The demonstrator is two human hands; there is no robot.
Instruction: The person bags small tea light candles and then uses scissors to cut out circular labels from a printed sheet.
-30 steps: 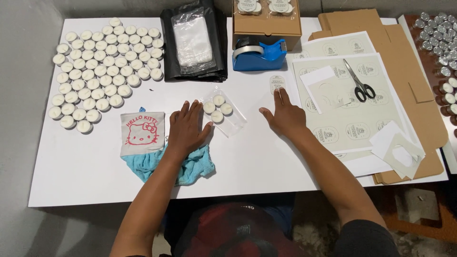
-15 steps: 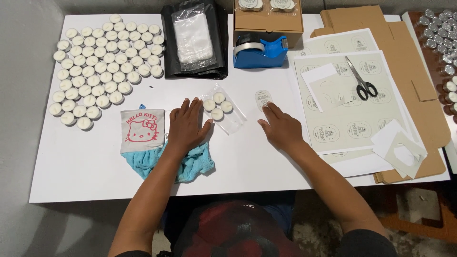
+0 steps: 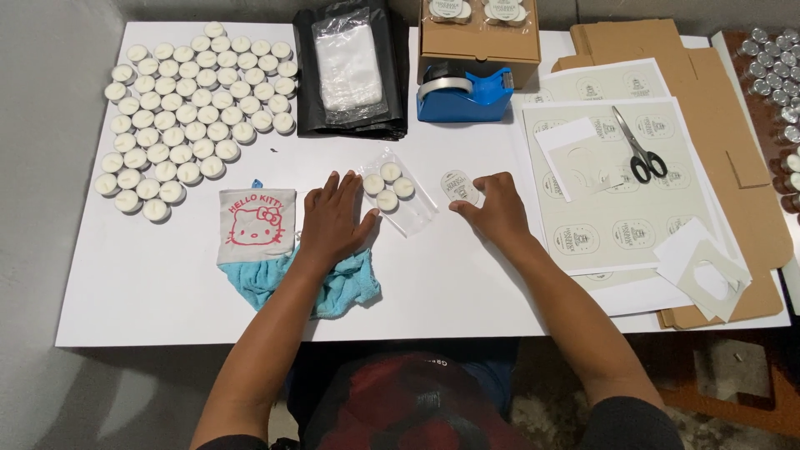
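An oval label point(image 3: 461, 187) lies on the white tabletop point(image 3: 467, 283), under the fingertips of the right hand point(image 3: 497, 210), which grips nothing. The left hand point(image 3: 333, 218) rests flat and open beside a clear bag of three candles point(image 3: 390, 185), over a blue cloth point(image 3: 346, 287).

My right hand point(image 3: 498, 212) covers the lower edge of the small oval paper label point(image 3: 461, 187), and its print is too small to read; my left hand point(image 3: 333, 221) hides part of the crumpled light-blue cloth point(image 3: 346, 287) beneath it. The open brown cardboard box point(image 3: 479, 42) is cut off by the top edge, so its contents show only in part. The silver metal cups point(image 3: 779, 79) run past the right edge; their count cannot be determined.
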